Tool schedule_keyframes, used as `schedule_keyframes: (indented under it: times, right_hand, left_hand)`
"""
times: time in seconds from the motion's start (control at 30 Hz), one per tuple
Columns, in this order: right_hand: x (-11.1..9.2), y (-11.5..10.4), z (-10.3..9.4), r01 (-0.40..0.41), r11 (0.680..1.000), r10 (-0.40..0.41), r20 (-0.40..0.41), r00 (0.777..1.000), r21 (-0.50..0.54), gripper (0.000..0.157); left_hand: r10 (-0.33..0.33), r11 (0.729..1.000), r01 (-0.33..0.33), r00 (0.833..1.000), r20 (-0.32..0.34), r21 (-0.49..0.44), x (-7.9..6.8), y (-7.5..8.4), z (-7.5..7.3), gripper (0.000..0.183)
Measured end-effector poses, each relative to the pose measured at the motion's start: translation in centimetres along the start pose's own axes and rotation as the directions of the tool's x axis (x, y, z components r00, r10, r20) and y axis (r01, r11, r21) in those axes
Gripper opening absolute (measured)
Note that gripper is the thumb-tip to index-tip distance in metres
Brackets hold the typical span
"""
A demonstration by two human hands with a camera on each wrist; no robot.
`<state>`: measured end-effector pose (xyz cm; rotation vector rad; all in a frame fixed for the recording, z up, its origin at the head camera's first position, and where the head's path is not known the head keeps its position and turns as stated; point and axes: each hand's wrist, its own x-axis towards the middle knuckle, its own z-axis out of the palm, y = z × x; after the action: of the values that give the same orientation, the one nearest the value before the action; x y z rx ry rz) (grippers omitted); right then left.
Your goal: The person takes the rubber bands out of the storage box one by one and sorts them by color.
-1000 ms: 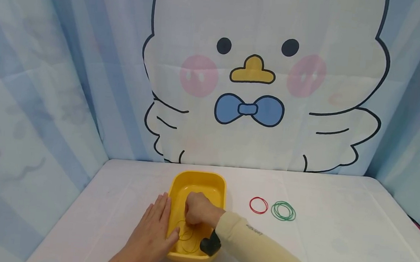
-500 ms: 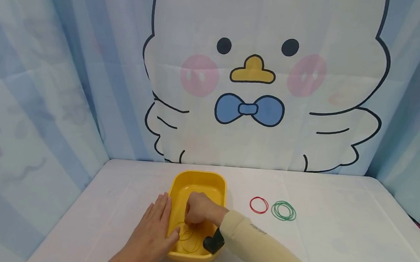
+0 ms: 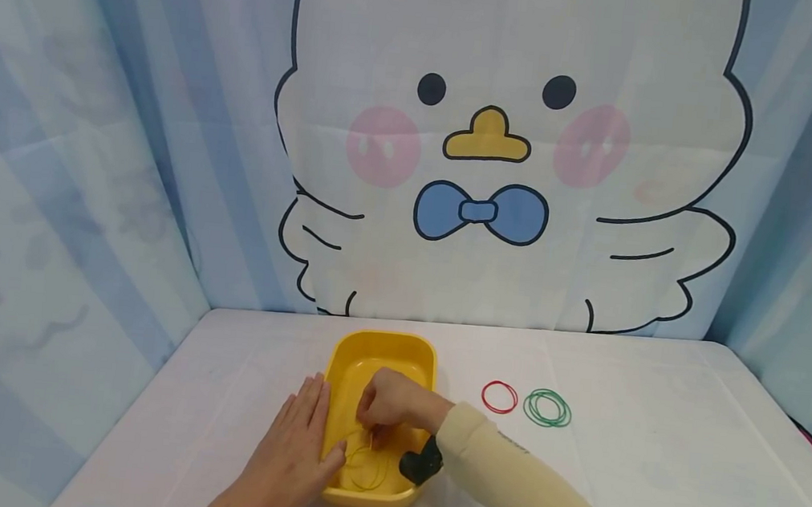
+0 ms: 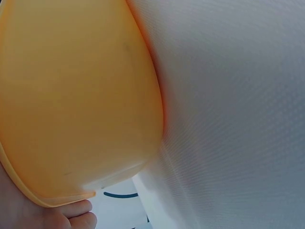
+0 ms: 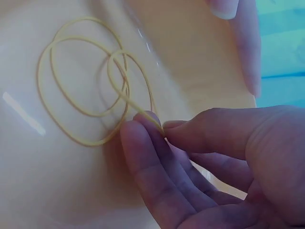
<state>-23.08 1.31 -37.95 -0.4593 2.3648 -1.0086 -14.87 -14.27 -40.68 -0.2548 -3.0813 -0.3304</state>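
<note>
My right hand (image 3: 393, 401) is inside a yellow plastic tray (image 3: 373, 502). Its thumb and finger pinch one yellow rubber band (image 5: 136, 106), which the right wrist view shows raised at the pinched end. Other yellow rubber bands (image 5: 39, 86) lie overlapping on the tray floor beside the fingertips. Along the tray's left rim lies my left hand (image 3: 296, 445), fingers straight and together, thumb over the edge. The left wrist view shows mostly the tray's outer wall (image 4: 81, 95), with some fingertips (image 4: 78, 217) at its rim.
To the right of the tray, a red rubber band loop (image 3: 500, 397) and a group of green rubber bands (image 3: 547, 408) lie on the white tabletop (image 3: 648, 468). A printed curtain (image 3: 476, 284) hangs behind the table.
My right hand has lifted slightly and its wrist has shifted right. A stretch of yellow rubber band now shows below its fingers. The left hand and the tray have stayed put.
</note>
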Motion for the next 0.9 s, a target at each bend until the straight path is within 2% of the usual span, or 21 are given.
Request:
schedule_keyframes:
  times: [0.3, 0.67, 0.9]
  right_hand:
    - [-0.4, 0.1, -0.8, -0.012, 0.999, 0.01, 0.034, 0.999, 0.041, 0.007]
    - [-0.7, 0.2, -1.1, -0.047, 0.998, 0.045, 0.054, 0.998, 0.032, 0.006]
    - [-0.9, 0.1, -1.4, -0.026, 0.998, 0.022, 0.052, 0.998, 0.063, 0.007]
  left_hand:
    - [-0.007, 1.0, 0.007, 1.0, 0.005, -0.003, 0.0, 0.1, -0.1, 0.078]
    - [-0.01, 1.0, 0.01, 1.0, 0.003, -0.003, 0.0, 0.1, -0.1, 0.078]
    - [-0.012, 1.0, 0.012, 1.0, 0.006, 0.001, 0.0, 0.1, 0.0, 0.078]
